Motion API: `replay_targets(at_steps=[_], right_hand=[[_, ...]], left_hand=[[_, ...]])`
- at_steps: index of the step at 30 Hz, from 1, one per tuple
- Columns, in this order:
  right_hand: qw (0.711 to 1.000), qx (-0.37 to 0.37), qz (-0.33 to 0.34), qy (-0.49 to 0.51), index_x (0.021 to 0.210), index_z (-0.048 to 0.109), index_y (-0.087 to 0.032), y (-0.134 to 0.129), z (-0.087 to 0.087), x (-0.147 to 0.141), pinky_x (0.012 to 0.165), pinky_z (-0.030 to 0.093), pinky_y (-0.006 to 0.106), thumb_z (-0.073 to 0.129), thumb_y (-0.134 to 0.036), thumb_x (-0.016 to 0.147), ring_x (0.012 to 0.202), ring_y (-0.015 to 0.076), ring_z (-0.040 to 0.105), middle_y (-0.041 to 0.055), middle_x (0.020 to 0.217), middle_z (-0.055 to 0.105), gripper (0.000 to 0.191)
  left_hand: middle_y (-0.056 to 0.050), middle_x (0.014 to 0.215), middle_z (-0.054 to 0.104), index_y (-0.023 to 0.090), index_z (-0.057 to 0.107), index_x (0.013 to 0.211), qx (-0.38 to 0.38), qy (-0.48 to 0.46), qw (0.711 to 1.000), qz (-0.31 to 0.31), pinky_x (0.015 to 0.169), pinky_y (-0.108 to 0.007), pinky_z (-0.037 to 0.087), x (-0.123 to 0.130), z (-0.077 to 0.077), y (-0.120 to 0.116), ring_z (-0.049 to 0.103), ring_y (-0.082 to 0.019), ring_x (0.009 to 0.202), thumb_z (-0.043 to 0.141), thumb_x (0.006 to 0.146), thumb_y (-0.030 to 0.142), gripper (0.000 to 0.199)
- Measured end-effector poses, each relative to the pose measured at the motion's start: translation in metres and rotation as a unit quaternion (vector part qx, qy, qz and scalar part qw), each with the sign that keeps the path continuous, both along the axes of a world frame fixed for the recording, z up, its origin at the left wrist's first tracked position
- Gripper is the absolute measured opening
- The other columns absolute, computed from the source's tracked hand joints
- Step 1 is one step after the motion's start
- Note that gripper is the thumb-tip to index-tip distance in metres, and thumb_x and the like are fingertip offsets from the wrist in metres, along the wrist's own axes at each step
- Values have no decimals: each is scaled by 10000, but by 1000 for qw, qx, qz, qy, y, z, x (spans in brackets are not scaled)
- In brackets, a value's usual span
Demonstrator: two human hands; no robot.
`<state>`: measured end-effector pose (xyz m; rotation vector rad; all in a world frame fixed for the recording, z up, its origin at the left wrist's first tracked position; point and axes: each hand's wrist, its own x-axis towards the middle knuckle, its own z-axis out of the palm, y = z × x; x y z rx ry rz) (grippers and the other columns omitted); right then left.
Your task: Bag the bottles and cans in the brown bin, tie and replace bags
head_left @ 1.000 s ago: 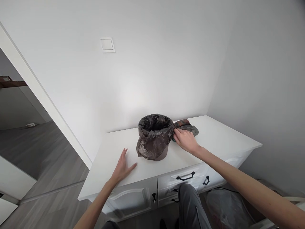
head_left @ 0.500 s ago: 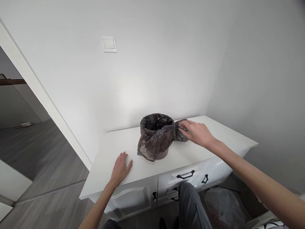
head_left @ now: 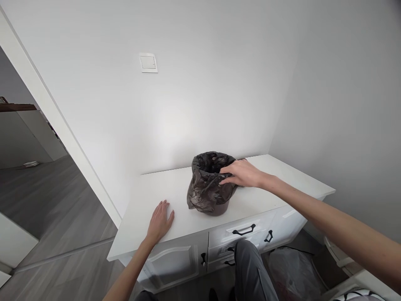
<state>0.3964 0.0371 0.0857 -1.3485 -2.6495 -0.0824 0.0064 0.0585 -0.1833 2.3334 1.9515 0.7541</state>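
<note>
A round bin lined with a dark, translucent plastic bag [head_left: 205, 194] stands on the white cabinet top [head_left: 175, 221]. The bag is folded over the rim and hangs down the outside, leaving a bit of the bin's brownish base [head_left: 222, 209] showing. My right hand [head_left: 242, 172] is at the bin's right rim, fingers and thumb on either side of the bag's edge, closed on it. Flat on the cabinet top, left of the bin, lies my left hand [head_left: 160, 221], fingers spread and holding nothing.
Behind the cabinet is a grey-white wall with a light switch [head_left: 148, 62]. Black handles [head_left: 244, 230] mark the drawers and doors in front. Below right, a clear plastic bag [head_left: 293, 269] sits on the floor. A doorway opens at the left.
My right hand has moved left from the bunched bag part beside the bin to the rim. The bin has shifted slightly right. My left hand stays in place.
</note>
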Motion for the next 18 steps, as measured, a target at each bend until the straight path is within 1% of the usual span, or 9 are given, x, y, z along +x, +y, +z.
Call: replay_targets(at_steps=[4, 6, 8, 10, 12, 15, 18], right_hand=[[1000, 5, -19, 23, 818, 701, -284, -33, 13, 42, 630, 384, 306, 568, -612, 975, 674, 233, 654, 20, 682, 702, 387], [999, 7, -26, 41, 806, 702, -284, -46, 14, 68, 633, 403, 309, 500, -699, 974, 639, 222, 640, 20, 645, 685, 491], [998, 15, -38, 46, 814, 706, -275, -53, 10, 97, 618, 409, 312, 422, -757, 976, 595, 214, 622, 17, 599, 660, 583], [997, 33, -64, 35, 858, 721, -266, -53, -1, 127, 594, 406, 317, 363, -776, 984, 556, 213, 606, 15, 563, 641, 636], [993, 64, -101, 19, 938, 748, -270, -46, -17, 157, 570, 402, 325, 383, -785, 972, 531, 220, 599, 14, 553, 643, 631], [985, 90, -149, 3, 1020, 776, -288, -27, -43, 195, 572, 423, 330, 509, -737, 946, 639, 258, 675, 41, 680, 728, 528], [974, 87, -207, -5, 1104, 786, -313, -6, -62, 221, 584, 453, 334, 614, -667, 911, 761, 300, 720, 50, 793, 775, 438]], left_hand=[[-137, 1587, 498, 189, 522, 1387, 0, -3, 1000, -1, 1235, -542, 345, -1, -1, 1, 362, -333, 1540, 407, 1022, 491, 488], [-137, 1591, 496, 182, 521, 1393, -2, -2, 1000, -1, 1235, -544, 346, -1, -1, 0, 355, -331, 1543, 398, 1027, 491, 495], [-135, 1592, 495, 175, 517, 1406, -5, 0, 1000, 0, 1236, -537, 347, 0, 0, 0, 350, -327, 1547, 387, 1029, 495, 511], [-130, 1592, 497, 173, 513, 1420, -7, 2, 1000, 0, 1239, -523, 349, 0, 2, 0, 350, -321, 1547, 380, 1029, 501, 527], [-122, 1588, 505, 176, 520, 1422, -6, 3, 1000, 3, 1239, -515, 354, 1, 3, -1, 358, -317, 1544, 386, 1023, 502, 532], [-115, 1570, 529, 184, 543, 1406, -2, 4, 1000, 5, 1231, -516, 368, 3, 6, -2, 380, -318, 1534, 396, 1014, 497, 523], [-124, 1562, 536, 167, 547, 1397, -4, 6, 1000, 4, 1232, -522, 367, 4, 9, -2, 387, -326, 1529, 384, 1016, 492, 527]])
